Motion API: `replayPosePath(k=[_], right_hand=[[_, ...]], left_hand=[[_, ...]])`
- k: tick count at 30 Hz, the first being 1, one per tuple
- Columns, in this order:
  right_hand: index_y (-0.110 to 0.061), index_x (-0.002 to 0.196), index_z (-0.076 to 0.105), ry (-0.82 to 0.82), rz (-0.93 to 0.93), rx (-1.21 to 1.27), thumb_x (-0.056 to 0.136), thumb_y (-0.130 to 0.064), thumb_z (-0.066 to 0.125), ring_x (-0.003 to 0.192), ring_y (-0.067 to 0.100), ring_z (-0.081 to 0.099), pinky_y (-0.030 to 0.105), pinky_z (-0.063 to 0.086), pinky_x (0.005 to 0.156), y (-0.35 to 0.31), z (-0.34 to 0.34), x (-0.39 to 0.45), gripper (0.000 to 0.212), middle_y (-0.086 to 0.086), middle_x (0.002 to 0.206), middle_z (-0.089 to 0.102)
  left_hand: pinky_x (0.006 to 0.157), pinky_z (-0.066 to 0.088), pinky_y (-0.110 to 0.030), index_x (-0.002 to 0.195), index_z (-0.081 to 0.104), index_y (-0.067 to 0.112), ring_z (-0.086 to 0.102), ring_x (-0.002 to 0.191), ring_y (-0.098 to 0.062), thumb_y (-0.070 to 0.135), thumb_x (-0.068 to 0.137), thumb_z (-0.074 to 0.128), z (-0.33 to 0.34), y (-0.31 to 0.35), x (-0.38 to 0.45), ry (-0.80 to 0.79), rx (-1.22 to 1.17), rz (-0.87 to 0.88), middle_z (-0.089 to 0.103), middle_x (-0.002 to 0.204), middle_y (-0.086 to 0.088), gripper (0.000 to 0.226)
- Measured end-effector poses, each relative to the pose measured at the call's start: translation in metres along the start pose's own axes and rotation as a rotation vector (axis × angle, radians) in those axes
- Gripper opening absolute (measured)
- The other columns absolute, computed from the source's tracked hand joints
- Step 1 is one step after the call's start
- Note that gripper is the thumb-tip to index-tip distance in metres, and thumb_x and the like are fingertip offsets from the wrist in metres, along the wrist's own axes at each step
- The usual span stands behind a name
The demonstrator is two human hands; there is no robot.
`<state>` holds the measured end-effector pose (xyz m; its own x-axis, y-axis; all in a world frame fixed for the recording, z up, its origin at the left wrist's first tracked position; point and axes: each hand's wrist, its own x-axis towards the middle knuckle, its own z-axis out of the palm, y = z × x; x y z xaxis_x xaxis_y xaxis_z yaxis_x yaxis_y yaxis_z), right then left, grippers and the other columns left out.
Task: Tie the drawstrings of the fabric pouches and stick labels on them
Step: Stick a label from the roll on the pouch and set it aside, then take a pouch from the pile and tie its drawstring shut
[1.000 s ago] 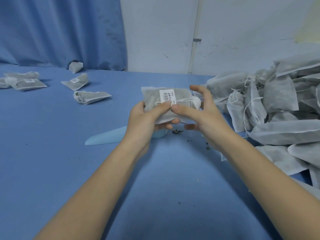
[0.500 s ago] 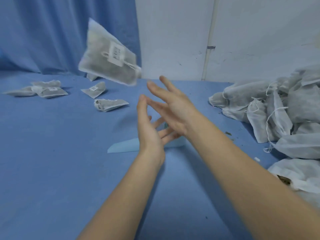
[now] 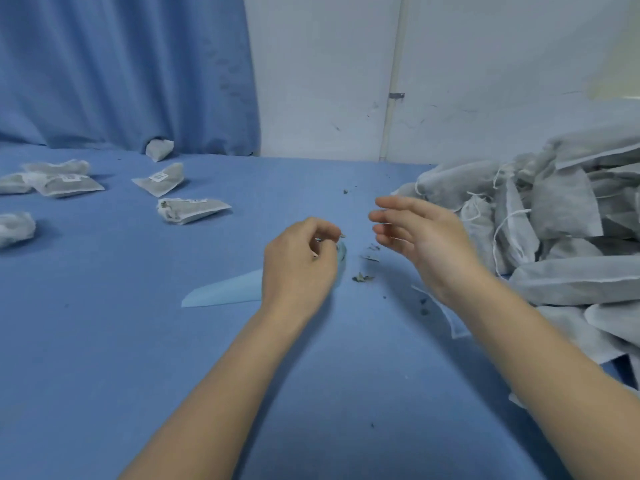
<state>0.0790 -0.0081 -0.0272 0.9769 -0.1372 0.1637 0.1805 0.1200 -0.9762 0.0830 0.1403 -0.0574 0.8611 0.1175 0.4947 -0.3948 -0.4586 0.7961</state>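
At centre frame the left hand (image 3: pixel 299 263) is hovering with fingers curled over the end of a pale blue sheet (image 3: pixel 225 292), though whether it is pinching anything I cannot tell, while the right hand (image 3: pixel 420 237) is hanging beside it with fingers relaxed and holding nothing. Dried crumbs (image 3: pixel 363 278) are lying on the table (image 3: pixel 104 341) between the hands. Filled pouches (image 3: pixel 157 179), some showing labels, are lying scattered at upper left, and a heap (image 3: pixel 561 223) of pouches with loose strings is filling the right edge.

Both forearms are bare to the frame's edge. The left hand (image 3: pixel 298 265) wears nothing. The right hand (image 3: pixel 426 237) is likewise bare.
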Motion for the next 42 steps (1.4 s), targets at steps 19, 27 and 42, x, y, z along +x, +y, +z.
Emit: replayPosePath(k=[19,27,42], right_hand=[[0.002,0.136,0.037,0.029,0.101,-1.852,0.098,-0.048,0.039,0.13,0.03,0.026,0.035,0.034,0.103,0.026,-0.096,0.023,0.062,0.016,0.138,0.034],[-0.004,0.112,0.052,0.142,-0.391,-1.439,0.092,-0.031,0.054,0.11,0.027,0.035,0.026,0.025,0.09,0.019,-0.064,-0.015,0.033,0.011,0.118,0.052],[-0.018,0.125,0.059,0.174,-0.458,-0.689,0.091,-0.011,0.059,0.115,0.008,0.047,0.015,0.036,0.097,-0.002,-0.053,-0.022,0.035,-0.004,0.123,0.053]], left_hand=[[0.072,0.046,-0.024,0.095,0.066,0.019,0.061,0.077,-0.014,0.01,0.085,0.048,0.116,0.039,-0.002,-0.265,-0.081,-0.218,0.062,0.089,0.01,0.022],[0.057,0.052,-0.025,0.081,0.065,0.024,0.062,0.055,-0.013,0.05,0.093,0.045,0.098,0.052,0.001,-0.505,-0.569,-0.542,0.068,0.077,-0.001,0.035],[0.065,0.043,-0.022,0.091,0.061,0.028,0.059,0.078,-0.009,0.043,0.07,0.067,0.012,0.028,-0.004,-0.526,0.026,-0.074,0.066,0.086,0.011,0.026]])
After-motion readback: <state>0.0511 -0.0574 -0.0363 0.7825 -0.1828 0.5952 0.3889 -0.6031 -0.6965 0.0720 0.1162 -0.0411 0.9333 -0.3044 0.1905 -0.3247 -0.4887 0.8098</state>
